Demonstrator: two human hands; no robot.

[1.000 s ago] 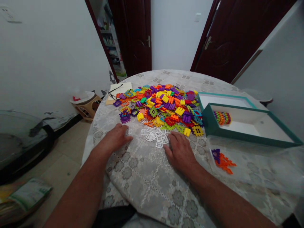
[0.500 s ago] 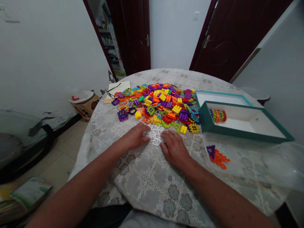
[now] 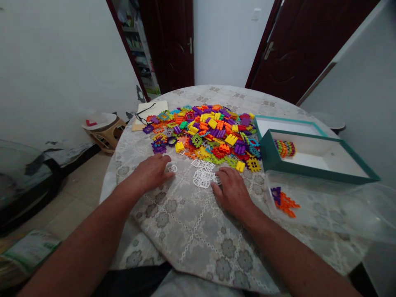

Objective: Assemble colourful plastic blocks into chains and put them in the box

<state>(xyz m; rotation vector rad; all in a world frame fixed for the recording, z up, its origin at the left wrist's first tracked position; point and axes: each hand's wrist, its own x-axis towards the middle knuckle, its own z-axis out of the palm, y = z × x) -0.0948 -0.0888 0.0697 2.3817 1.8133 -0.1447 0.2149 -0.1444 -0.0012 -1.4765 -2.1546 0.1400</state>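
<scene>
On the patterned tablecloth lies a group of white lattice pieces, flat and partly overlapping. My left hand rests to the left of them, thumb and fingers apart, beside a single white piece near its fingertips. At the right edge of the group is my right hand; its fingers reach over a white piece, with the thumb held apart. Behind both hands spreads a big heap of colourful plastic building pieces in yellow, orange, purple, green and red.
On the right stand a green box with beaded-looking coloured rings inside and its lid behind. A clear plastic tray holds joined purple and orange pieces. Eyeglasses lie on paper at back left.
My left hand has moved left, away from the white group, and one white piece now lies apart near it. My right hand stays at the group's right side.
</scene>
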